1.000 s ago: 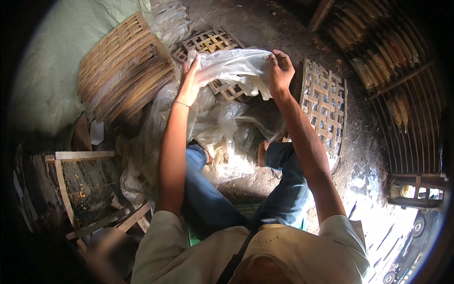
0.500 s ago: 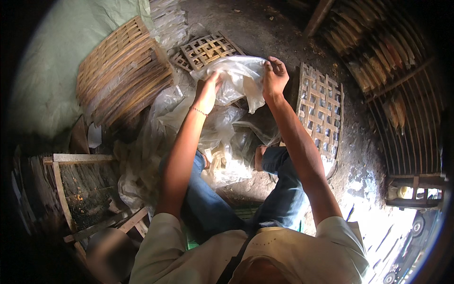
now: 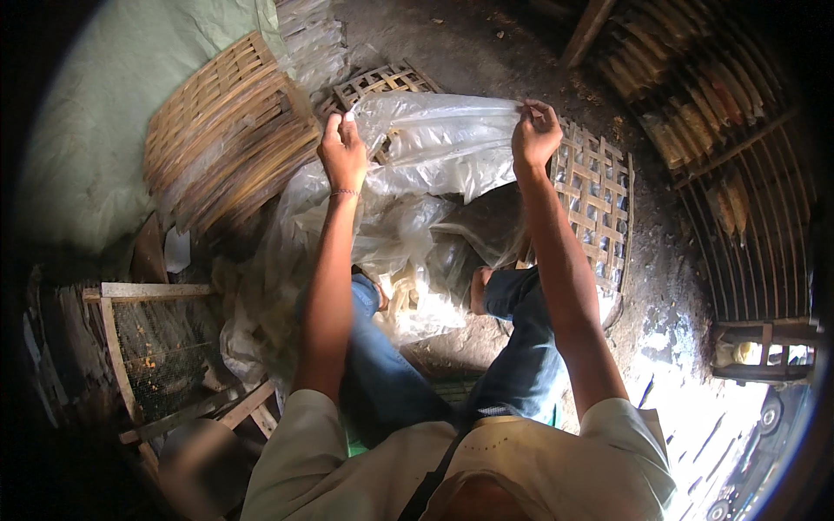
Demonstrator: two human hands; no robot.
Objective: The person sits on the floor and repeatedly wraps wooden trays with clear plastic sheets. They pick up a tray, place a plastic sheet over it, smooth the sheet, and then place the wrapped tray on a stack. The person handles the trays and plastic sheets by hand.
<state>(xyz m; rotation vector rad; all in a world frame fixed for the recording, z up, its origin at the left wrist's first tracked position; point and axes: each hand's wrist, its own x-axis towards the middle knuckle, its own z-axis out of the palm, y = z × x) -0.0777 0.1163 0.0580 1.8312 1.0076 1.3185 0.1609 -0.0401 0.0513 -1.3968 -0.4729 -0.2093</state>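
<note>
A clear plastic sheet (image 3: 447,139) is stretched between my two raised hands, with folds hanging below its taut upper edge. My left hand (image 3: 344,154) is closed on the sheet's left end, thumb and fingers pinched together. At the right end, my right hand (image 3: 537,139) grips the edge with curled fingers. Under the sheet, a heap of crumpled clear plastic (image 3: 408,239) lies between my feet and spreads to the left. Behind the sheet, a woven bamboo tray (image 3: 382,82) is partly covered by it.
A tall stack of woven bamboo trays (image 3: 230,130) stands at the left, near a pale green tarp (image 3: 95,113). Another lattice tray (image 3: 592,195) lies right of my right forearm. At lower left is a wood-framed mesh screen (image 3: 165,347). A slatted rack (image 3: 738,200) stands far right.
My hands have moved apart, the left one to the left and the right one to the right. The bunched plastic sheet is now drawn out wide between them.
</note>
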